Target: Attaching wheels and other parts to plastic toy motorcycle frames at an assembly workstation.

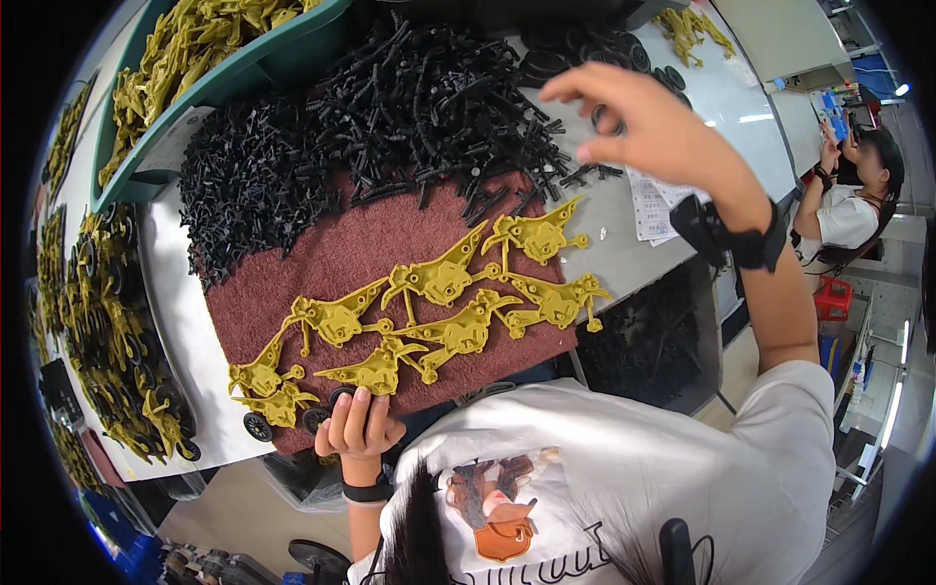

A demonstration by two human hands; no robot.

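Note:
My left hand [361, 426] is at the near edge of a brown-red towel [341, 229], fingers curled against the lower edge of a yellow plastic toy motorcycle frame [375, 372]. A black wheel [341, 394] shows beside its fingertips; the palm side is hidden. Several more yellow frames [439, 278] lie in two slanting rows on the towel. At lower left, one frame [276, 402] has black wheels [258, 426] by it. Raised over the table's far right, my right hand [653, 132] has thumb and fingers apart. A black wheel [608, 121] appears in that gap; whether it is touched, I cannot tell.
Heaps of small black plastic parts [419, 117] cover the towel's far side. A green bin [229, 83] of yellow parts stands far left, with wheeled yellow pieces [102, 322] below it. Black wheels [575, 49] and paper sheets [651, 207] lie far right. Another person [848, 210] sits beyond.

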